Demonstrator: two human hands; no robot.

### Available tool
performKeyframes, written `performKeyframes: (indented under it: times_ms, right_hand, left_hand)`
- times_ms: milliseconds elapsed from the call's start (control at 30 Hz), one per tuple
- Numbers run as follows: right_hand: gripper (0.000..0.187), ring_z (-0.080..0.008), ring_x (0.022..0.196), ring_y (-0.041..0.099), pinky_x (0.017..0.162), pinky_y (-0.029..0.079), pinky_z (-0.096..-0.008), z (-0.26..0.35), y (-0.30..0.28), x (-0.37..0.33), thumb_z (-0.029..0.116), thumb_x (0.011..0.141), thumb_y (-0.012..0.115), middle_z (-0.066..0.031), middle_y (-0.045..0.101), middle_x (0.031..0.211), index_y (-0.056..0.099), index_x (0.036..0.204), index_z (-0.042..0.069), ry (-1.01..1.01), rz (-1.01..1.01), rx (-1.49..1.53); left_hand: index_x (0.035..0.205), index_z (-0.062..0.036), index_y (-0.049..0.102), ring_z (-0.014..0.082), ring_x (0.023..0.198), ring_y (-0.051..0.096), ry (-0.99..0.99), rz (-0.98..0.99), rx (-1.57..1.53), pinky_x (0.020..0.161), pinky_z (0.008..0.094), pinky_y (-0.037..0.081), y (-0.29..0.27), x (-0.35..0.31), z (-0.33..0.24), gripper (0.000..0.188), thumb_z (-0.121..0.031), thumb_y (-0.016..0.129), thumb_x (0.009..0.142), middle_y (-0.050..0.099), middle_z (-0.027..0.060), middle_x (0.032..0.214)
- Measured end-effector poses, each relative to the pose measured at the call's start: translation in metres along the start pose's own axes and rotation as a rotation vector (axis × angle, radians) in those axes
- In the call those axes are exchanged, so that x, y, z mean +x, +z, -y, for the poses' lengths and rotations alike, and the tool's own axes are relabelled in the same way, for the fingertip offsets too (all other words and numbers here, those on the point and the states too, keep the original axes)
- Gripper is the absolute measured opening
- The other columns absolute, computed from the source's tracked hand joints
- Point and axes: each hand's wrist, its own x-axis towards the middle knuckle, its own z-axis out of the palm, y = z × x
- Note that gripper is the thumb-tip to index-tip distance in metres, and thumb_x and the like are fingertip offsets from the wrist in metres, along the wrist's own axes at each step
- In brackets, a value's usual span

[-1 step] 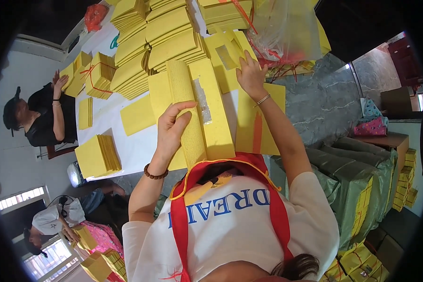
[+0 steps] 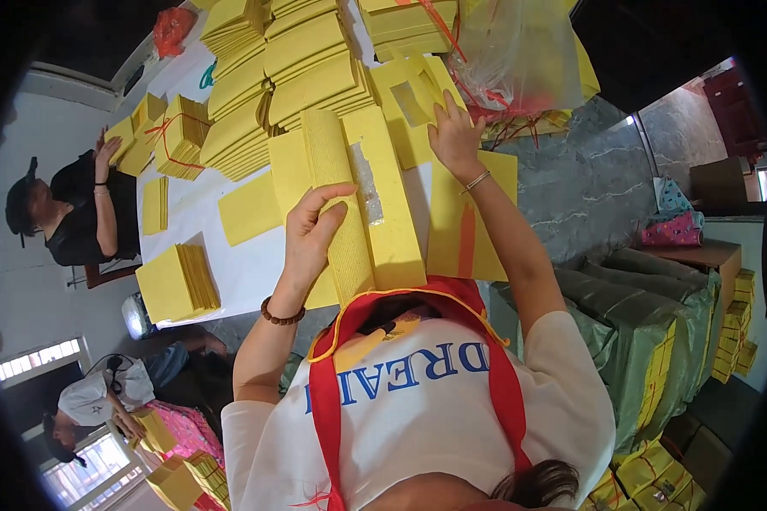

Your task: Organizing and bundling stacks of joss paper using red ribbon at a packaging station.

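Observation:
In front of me lies a fanned stack of yellow paper sheets (image 2: 328, 153), its many edges forming a long ribbed band. My left hand (image 2: 311, 230) is closed over that band, with thumb and fingers bent together. Right of the band is a flat yellow sheet (image 2: 396, 230) bearing a shiny, glue-like strip (image 2: 367, 183). My right hand (image 2: 456, 136) reaches farther out, fingers stretched and spread, at the edge of another yellow sheet (image 2: 413, 140) with a similar pale patch. Whether its fingertips touch the paper is hard to tell. Beneath my right forearm rests a yellow sheet with an orange stripe (image 2: 467, 238).
Tall stacks of yellow paper (image 2: 307, 51) cover the far table. A clear plastic bag (image 2: 511, 60) stands at the far right. One person (image 2: 85, 204) handles yellow paper at the left; another (image 2: 111, 392) sits lower left. Green-wrapped bundles (image 2: 631, 324) stand at my right.

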Motion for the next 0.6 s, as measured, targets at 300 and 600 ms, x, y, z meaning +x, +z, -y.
performKeyframes:
  times_ms: [300, 600]
  right_hand:
    - [0.037, -0.0227, 0.098, 0.049, 0.079, 0.031, -0.0608, -0.0036, 0.0048, 0.0012, 0.019, 0.07, 0.057, -0.0108, 0.035, 0.131, 0.053, 0.106, 0.009, -0.055, -0.146, -0.018]
    - [0.038, -0.025, 0.086, 0.053, 0.064, 0.033, -0.0446, -0.0093, 0.0047, 0.0062, 0.019, 0.064, 0.059, -0.0129, 0.043, 0.122, 0.057, 0.102, 0.016, -0.059, -0.162, 0.012]
  left_hand:
    - [0.1, -0.0033, 0.06, 0.0035, 0.069, 0.042, 0.009, -0.008, -0.008, 0.062, 0.017, 0.033, 0.0001, 0.0003, 0.0015, 0.022, -0.003, 0.05, 0.08, 0.051, -0.0018, 0.084]
    - [0.1, -0.0028, 0.06, 0.0035, 0.07, 0.042, 0.019, -0.008, -0.013, 0.062, 0.0173, 0.033, 0.001, 0.0002, 0.0007, 0.022, -0.002, 0.049, 0.08, 0.052, -0.0016, 0.085]
